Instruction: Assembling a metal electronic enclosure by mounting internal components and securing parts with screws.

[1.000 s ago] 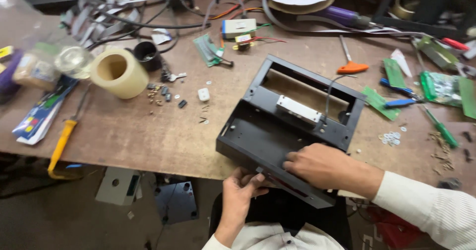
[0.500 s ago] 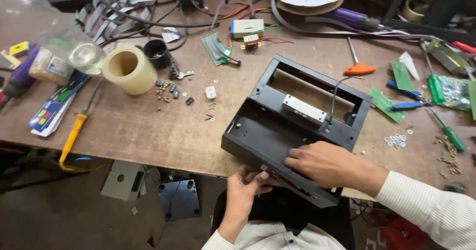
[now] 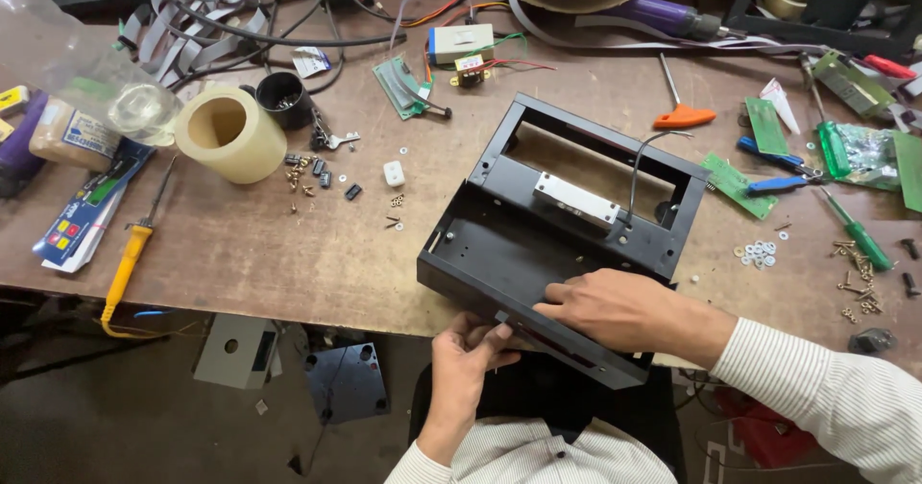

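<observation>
Chassis (image 3: 538, 254) overhangs the bench (image 3: 240, 244) edge — my right hand (image 3: 615, 309) presses flat to steady it, left fingers (image 3: 471, 345) pinching its near lip from below.

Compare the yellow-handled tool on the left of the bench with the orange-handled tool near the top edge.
The yellow-handled tool has a straight handle in line with its shaft; the orange-handled tool has a T-shaped handle set across its shaft. The yellow-handled tool trails a yellow cord over the bench edge; the orange-handled tool shows none. The yellow one lies left of the black metal chassis, the orange one behind it. Both lie flat and untouched.
</observation>
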